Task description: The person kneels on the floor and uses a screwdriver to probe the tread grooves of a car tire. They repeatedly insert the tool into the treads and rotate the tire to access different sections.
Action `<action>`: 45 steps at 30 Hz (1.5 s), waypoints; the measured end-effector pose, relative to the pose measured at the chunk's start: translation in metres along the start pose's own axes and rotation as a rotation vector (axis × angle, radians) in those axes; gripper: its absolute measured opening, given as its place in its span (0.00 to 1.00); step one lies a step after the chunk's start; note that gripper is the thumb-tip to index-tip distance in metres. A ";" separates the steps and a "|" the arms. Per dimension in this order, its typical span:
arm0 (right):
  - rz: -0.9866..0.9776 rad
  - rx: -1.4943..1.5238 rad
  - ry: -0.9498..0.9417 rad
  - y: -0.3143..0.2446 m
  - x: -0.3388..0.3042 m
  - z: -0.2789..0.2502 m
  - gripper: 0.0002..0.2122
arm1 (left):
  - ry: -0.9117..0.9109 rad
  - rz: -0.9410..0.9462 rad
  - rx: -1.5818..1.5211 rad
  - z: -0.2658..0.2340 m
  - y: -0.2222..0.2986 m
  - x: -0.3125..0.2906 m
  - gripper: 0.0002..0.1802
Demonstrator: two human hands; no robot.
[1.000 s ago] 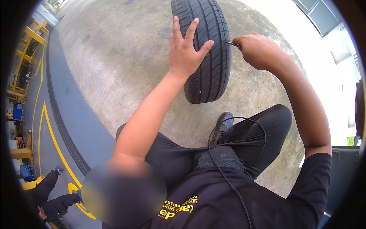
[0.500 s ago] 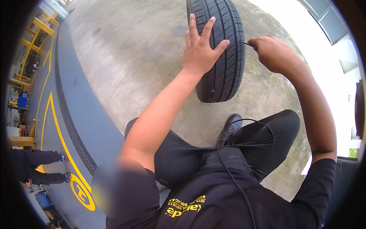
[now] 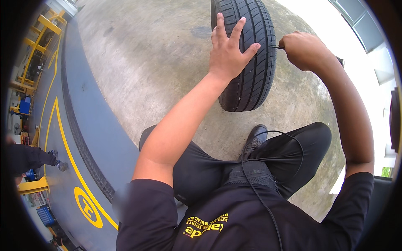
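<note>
A black tire point(image 3: 253, 85) stands upright on the concrete in front of me, its grooved tread facing me. My left hand point(image 3: 230, 54) lies on the tread with its fingers spread, pressed flat rather than wrapped round. To the right of the tire, my right hand point(image 3: 307, 52) is closed round a slim dark tool point(image 3: 278, 47). The tool's thin tip reaches the tire's right edge, and a dark end of it appears to show behind my wrist. Most of the tool is hidden by my fingers, and the contact on the sidewall is out of sight.
My shoe point(image 3: 256, 140) is planted just below the tire, and a black cable point(image 3: 261, 198) runs over my shirt and lap. On the left, a blue-grey floor point(image 3: 90, 96) carries yellow lines. Another person's legs point(image 3: 37, 157) and yellow lift equipment point(image 3: 50, 25) are beyond.
Tire and both hands sit slightly farther right in the picture. My right hand has turned a little, showing a dark end behind the wrist. The other person's legs have shifted at the left.
</note>
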State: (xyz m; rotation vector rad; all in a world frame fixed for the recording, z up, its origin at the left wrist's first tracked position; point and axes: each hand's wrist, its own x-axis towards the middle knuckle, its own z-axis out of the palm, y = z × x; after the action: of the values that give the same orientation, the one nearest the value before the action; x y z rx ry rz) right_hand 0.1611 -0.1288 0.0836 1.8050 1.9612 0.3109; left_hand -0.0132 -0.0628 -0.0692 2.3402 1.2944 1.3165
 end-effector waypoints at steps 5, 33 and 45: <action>-0.042 -0.054 -0.027 -0.011 0.002 -0.014 0.14 | 0.056 -0.027 0.071 0.007 0.006 -0.005 0.49; -0.132 0.287 -0.237 0.051 0.034 -0.016 0.13 | 0.102 0.139 0.228 0.009 -0.002 0.005 0.44; -0.284 -0.358 -0.141 0.016 0.044 -0.034 0.10 | 0.076 0.153 0.189 0.001 0.012 0.005 0.43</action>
State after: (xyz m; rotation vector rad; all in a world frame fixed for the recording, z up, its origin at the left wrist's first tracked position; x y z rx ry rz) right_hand 0.1576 -0.0788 0.1131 1.2738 1.8895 0.3997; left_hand -0.0040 -0.0662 -0.0605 2.5872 1.3384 1.3952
